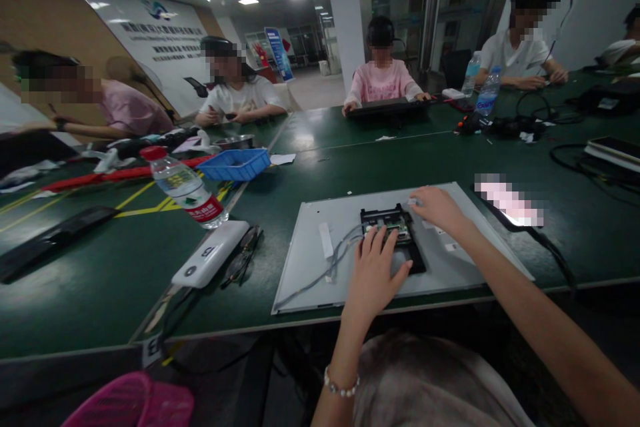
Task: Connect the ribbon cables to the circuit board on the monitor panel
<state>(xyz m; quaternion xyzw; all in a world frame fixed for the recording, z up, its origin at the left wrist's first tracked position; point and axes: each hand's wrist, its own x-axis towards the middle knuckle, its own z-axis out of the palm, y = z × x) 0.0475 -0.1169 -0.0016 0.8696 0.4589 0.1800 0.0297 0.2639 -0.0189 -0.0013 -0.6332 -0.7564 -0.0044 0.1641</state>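
Observation:
A flat light-grey panel [305,247] lies in front of me, and on it rests a black plastic frame [417,260] with a green circuit board [400,232] inside. My left hand [373,270] lies over the frame's lower left part, fingers spread and tips on the board. At the frame's upper right corner is my right hand [443,210], its thumb and fingertips drawn together; what they pinch is too small to make out. Grey cables [340,253] run from the board's left side across the panel, near a white strip [326,240].
Left of the panel are a water bottle [187,190], a white power bank [210,257], glasses [243,257] and a blue tray [235,165]. A phone [515,207] with a cable lies right. Several people sit around the green table [320,177]. A pink basket [130,403] stands below.

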